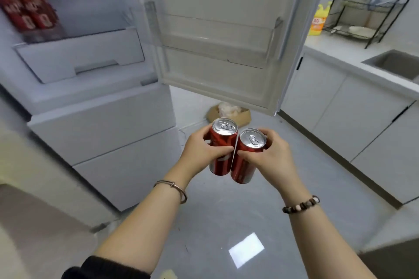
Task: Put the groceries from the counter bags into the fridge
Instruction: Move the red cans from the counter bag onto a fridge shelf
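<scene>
Figure: two red cans held over the floor, tops towards us, side by side. Our left grip is wrapped round the left can; our right grip is wrapped round the right can. Beyond and left of both grips stands the open fridge, with shelved cans well apart from them. The fridge door hangs directly beyond; the worktop lies right of the right grip.
</scene>
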